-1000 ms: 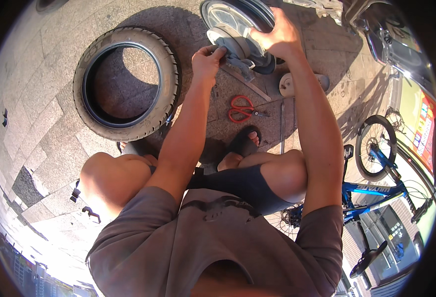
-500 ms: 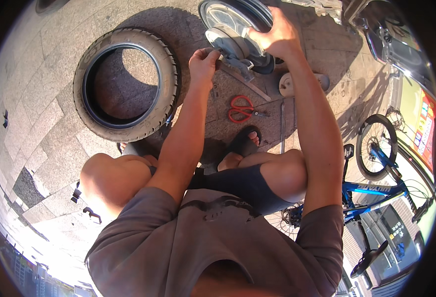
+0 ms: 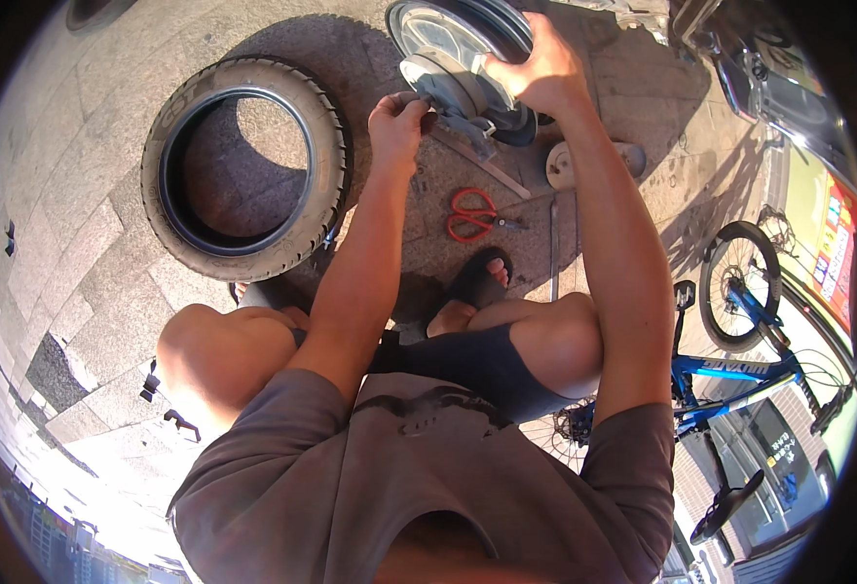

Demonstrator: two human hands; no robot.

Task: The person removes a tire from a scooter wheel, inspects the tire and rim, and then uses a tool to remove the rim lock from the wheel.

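Observation:
A bare wheel rim (image 3: 419, 29) with a grey drum-like hub (image 3: 438, 83) is tilted at the top of the view. My right hand (image 3: 545, 73) grips its right edge, thumb on the inner side and fingers round the back. Close to the hub's near end, my left hand (image 3: 399, 122) is closed in a pinch; what lies between its fingertips is too small to make out. A knobbly black tyre (image 3: 323, 180), off its rim, lies flat on the left. Red-handled scissors (image 3: 492, 222) rest on the paving below the wheel.
A flat metal bar (image 3: 487, 167) and a long thin rod (image 3: 554, 248) lie near the scissors. Beside my right forearm sits a pale rounded object (image 3: 561, 167), partly covered. A blue bicycle (image 3: 740, 368) is at the right, and a dark vehicle (image 3: 789, 83) at the upper right.

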